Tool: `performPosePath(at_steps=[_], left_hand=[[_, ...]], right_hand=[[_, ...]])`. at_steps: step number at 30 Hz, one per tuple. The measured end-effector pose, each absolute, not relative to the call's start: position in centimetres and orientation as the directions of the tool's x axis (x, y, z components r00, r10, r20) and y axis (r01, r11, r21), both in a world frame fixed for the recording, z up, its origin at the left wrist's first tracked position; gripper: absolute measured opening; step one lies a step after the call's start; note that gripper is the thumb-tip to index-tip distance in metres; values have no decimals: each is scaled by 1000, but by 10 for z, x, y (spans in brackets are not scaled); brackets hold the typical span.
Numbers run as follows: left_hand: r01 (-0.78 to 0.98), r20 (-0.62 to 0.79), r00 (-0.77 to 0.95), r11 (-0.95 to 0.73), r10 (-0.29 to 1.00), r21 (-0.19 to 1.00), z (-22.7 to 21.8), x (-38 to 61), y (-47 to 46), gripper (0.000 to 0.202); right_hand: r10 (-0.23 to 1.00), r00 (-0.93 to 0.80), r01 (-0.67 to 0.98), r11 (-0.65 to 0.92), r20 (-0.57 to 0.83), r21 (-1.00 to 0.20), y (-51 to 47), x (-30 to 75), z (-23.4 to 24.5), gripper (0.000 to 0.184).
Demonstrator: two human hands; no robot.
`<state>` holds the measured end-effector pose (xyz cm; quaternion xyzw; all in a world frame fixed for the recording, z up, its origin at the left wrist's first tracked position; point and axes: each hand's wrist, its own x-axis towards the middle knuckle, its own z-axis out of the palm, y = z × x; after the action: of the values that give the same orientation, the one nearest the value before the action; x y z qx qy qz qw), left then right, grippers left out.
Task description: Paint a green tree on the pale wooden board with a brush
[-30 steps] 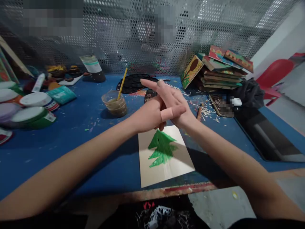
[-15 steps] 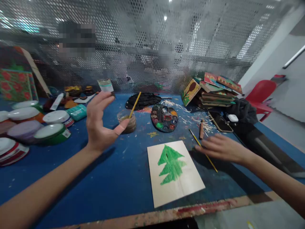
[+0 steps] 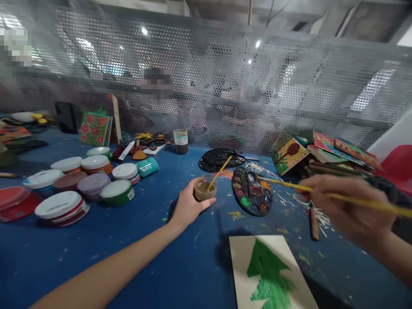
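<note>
My left hand (image 3: 188, 204) is wrapped round a small clear cup of murky brown water (image 3: 206, 189), which stands on the blue table. A yellow-handled brush (image 3: 220, 172) leans inside the cup. Raised at the right, my right hand (image 3: 350, 210) grips a thin yellow paintbrush (image 3: 286, 183), its tip pointing left over the oval paint palette (image 3: 252, 191). Green, orange and red paint sit in the palette's wells. At the near edge lies a pale board (image 3: 240, 257) with a green painted fir tree (image 3: 270, 274), partly cut off by the frame.
Several lidded paint tubs (image 3: 93, 185) and a teal bottle (image 3: 147, 167) stand on the left. A jar (image 3: 180, 141) and black palettes (image 3: 219, 159) are at the back, before a perforated metal screen (image 3: 206, 64). Painted boards (image 3: 341, 156), shavings and a brown-handled tool (image 3: 313, 221) are at the right.
My left hand has closed round the water cup. My right hand has picked up the yellow paintbrush from the table and lifted it. The view has swung left and up.
</note>
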<state>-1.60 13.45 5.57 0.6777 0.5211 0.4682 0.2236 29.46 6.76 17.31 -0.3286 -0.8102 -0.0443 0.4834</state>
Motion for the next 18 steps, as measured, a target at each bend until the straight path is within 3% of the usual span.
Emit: performPosePath(at_steps=[1, 2, 5, 10, 14, 18], left_hand=[[475, 389, 32, -356, 921, 804, 55, -16, 133, 37], [451, 377, 52, -359, 925, 817, 54, -16, 131, 38], [400, 362, 114, -376, 925, 836, 52, -15, 124, 40], [357, 355, 201, -406, 913, 842, 60, -16, 118, 45], [314, 326, 230, -387, 917, 867, 64, -16, 118, 49], [297, 301, 211, -354, 930, 887, 61, -15, 118, 49]], right_hand=[[572, -149, 483, 754, 806, -445, 70, 274, 186, 5], [641, -98, 399, 726, 761, -560, 74, 254, 196, 4], [752, -211, 384, 651, 625, -654, 91, 204, 209, 10], [735, -444, 555, 674, 513, -487, 121, 171, 184, 10], [663, -518, 568, 739, 540, -363, 125, 169, 165, 12], [629, -557, 547, 769, 542, -330, 124, 171, 155, 14]])
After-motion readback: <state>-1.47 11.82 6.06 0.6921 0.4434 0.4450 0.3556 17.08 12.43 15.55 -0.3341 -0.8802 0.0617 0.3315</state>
